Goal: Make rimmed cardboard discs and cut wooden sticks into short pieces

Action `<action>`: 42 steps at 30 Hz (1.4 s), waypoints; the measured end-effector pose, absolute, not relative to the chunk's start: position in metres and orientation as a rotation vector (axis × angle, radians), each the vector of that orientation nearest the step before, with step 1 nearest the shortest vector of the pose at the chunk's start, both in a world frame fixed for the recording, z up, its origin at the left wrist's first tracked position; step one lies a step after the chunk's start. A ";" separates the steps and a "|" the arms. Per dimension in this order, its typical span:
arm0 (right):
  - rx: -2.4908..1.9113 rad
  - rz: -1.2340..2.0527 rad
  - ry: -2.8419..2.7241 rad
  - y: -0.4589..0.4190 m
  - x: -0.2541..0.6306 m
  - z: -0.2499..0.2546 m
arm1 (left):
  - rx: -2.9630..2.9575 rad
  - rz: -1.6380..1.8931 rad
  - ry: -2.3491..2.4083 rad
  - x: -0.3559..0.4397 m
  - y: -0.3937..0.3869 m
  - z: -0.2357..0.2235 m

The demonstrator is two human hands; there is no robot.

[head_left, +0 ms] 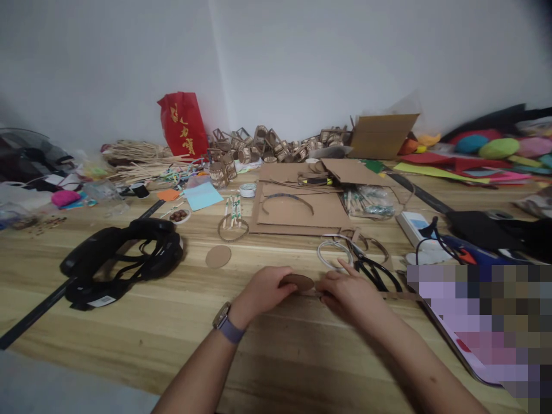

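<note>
Cardboard disc: it lies in the left hand, its left edge pinched between thumb and fingers and the rest reaching out toward the right hand. The right hand's fingers are bunched just beside the disc's free edge; whether they pinch that edge, or something small against it, I cannot tell.

Being thin and flat, the disc should weigh next to nothing and feel fairly stiff across its face, with a dry, papery surface that is unlikely to slip. Its rim is probably the weak part: a hard squeeze there could crush it, and bending from both sides could leave a crease. A light pinch with the thumb on one face and the fingers on the other suits it, keeping most of the rim free.

A brown strip shows to the right of the right hand, beyond the wrist; it looks narrow and would likely flex easily. Beyond the right hand lie a coiled white cord and black-handled scissors. Past the left hand, to its left, a second cardboard disc lies flat on the wooden table, with a braided ring farther out. Corrugated cardboard sheets lie ahead of both hands.
</note>
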State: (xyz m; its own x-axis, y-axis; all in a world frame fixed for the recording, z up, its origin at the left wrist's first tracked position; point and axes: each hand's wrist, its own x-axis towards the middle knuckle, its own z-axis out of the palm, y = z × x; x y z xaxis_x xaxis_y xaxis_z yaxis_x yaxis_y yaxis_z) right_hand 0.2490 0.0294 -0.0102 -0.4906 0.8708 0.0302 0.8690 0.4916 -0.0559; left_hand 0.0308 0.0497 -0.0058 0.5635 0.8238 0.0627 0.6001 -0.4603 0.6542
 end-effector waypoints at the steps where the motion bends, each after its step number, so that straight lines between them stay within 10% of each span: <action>1: -1.548 0.046 -2.666 0.029 0.249 -0.010 | 2.219 0.495 1.144 0.031 0.050 -0.006; 42: -1.551 0.063 -2.693 0.029 0.251 -0.010 | 2.302 0.444 1.173 0.035 0.046 -0.005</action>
